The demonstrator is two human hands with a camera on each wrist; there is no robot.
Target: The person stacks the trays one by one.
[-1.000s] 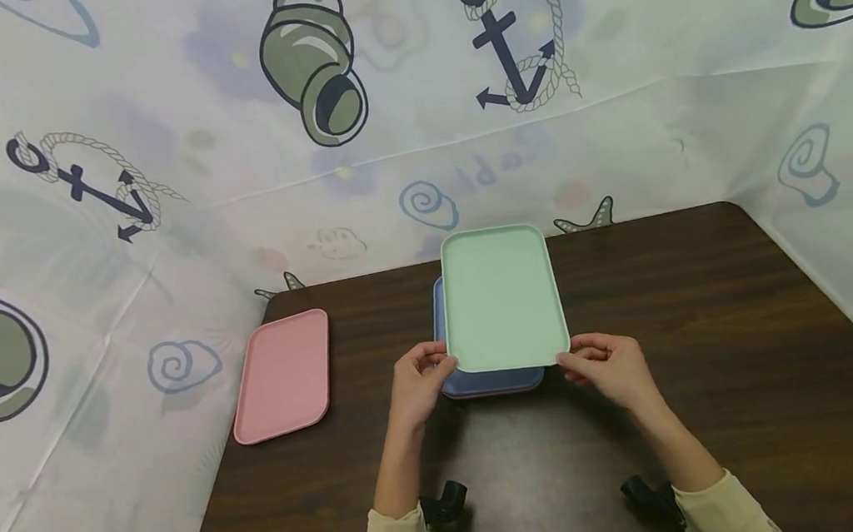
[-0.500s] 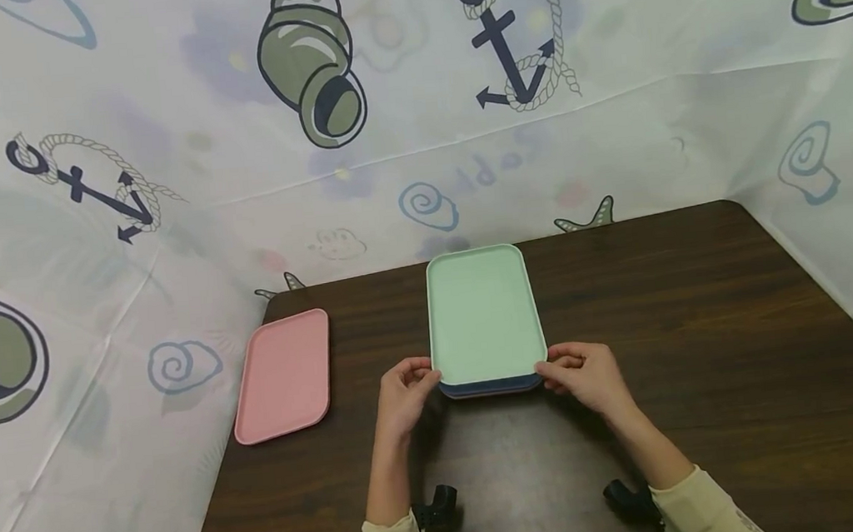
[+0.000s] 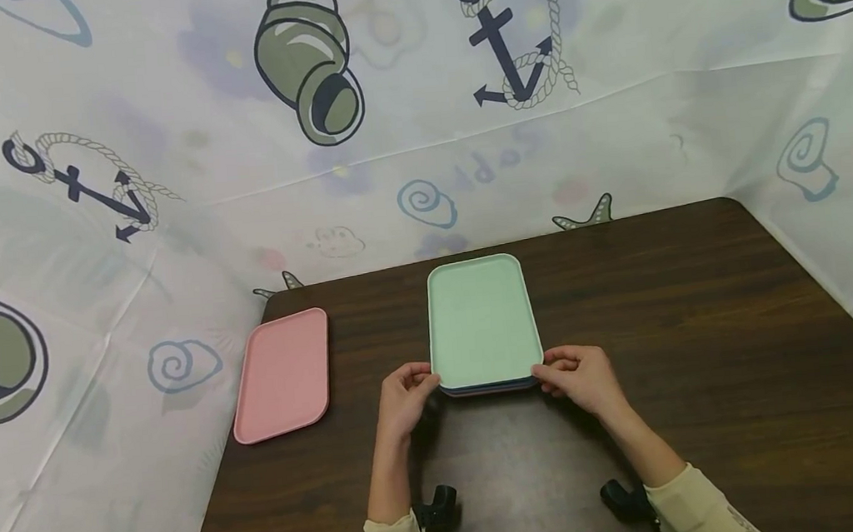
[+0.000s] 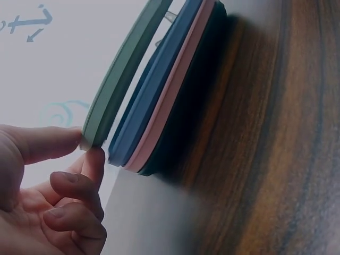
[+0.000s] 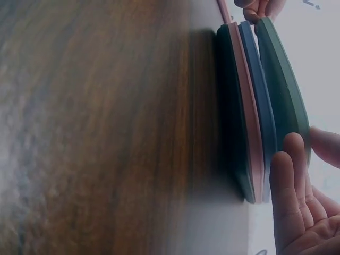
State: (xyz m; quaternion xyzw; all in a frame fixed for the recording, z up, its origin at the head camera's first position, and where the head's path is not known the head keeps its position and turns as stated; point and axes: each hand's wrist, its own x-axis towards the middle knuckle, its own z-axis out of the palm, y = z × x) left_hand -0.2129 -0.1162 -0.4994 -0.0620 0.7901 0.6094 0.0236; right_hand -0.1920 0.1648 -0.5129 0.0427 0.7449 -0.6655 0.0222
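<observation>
A light green tray [image 3: 483, 320] is held just above a stack of trays, with a narrow gap under it in both wrist views. My left hand [image 3: 405, 400] pinches its near left corner between thumb and fingers. At the near right corner, my right hand [image 3: 581, 377] pinches it the same way. Below the green tray lie a blue tray [image 4: 151, 95], a pink tray [image 4: 172, 90] and a dark green tray [image 5: 232, 114] at the bottom. From the head view, the green tray hides most of the stack.
Apart from the stack, another pink tray [image 3: 282, 376] lies at the left edge of the dark wooden table [image 3: 701, 319]. A patterned cloth [image 3: 415, 116] with anchors and shells hangs behind the table and along its sides.
The green tray has come down and slightly left in both hands, now covering nearly all of the blue tray in the head view. The separate pink tray has stayed put.
</observation>
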